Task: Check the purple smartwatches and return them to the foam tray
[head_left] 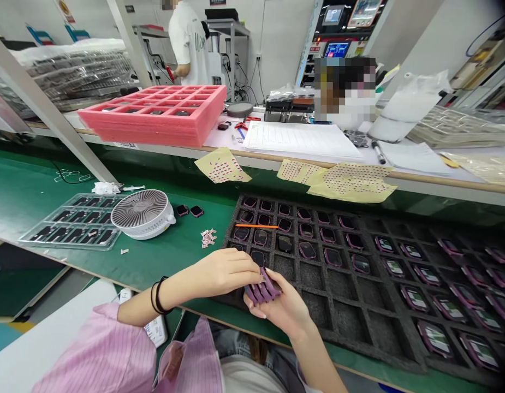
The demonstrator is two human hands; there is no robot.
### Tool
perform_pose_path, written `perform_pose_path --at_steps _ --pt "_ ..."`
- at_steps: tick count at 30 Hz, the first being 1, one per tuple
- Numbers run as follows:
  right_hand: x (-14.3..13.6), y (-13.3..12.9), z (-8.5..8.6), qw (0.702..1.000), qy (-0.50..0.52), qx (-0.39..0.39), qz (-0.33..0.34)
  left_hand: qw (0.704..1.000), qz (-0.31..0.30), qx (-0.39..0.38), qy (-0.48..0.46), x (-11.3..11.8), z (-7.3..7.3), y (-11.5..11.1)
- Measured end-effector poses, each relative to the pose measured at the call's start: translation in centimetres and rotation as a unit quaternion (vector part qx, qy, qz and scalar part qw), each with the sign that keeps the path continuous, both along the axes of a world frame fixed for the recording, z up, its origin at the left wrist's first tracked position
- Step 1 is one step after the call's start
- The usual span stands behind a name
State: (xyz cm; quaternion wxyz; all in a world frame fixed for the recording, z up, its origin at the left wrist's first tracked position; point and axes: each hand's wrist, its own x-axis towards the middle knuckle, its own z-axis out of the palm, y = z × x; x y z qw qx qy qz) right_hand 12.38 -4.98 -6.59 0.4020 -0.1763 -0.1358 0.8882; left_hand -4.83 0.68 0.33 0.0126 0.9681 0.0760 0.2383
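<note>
A small stack of purple watch cases [262, 292] is gripped in my right hand [291, 311], low over the near edge of the black foam tray [350, 322]. My left hand [219, 272] reaches in from the left, with its fingers closed at the top of the same stack. Its thumb and what lies directly under the fingertips are hidden. Behind my hands, the tray's pockets hold several dark-faced watches with purple rims [307, 250]. An orange stick [256, 226] lies across the tray's left part.
Left of the tray are small pale strips [208, 238], two loose watches [196, 211], a white fan [143, 213] and a clear tray of black parts [51, 240]. A shelf edge [260, 156] with yellow sticker sheets [350, 183] and a pink foam tray [154, 131] runs behind. Two people are beyond.
</note>
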Motion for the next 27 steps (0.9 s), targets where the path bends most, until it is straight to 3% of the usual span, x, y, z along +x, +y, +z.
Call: perform_pose_path --at_steps 7,13,19,27 --pt "-0.2 0.0 -0.5 0.999 -0.034 0.011 0.001 0.995 -0.024 -0.015 0.098 -0.2 0.8 0.0" --pt "-0.3 -0.4 -0.4 0.998 -0.052 0.035 0.024 0.988 -0.066 -0.124 0.067 -0.1 0.4 1.1" --pt "-0.3 -1.2 -0.9 0.995 -0.086 0.036 0.031 0.953 -0.053 -0.29 0.07 0.3 -0.3 2.2" --pt "-0.3 -1.3 -1.0 0.985 -0.159 0.061 -0.038 0.937 0.005 -0.335 0.102 0.7 -1.1 3.4"
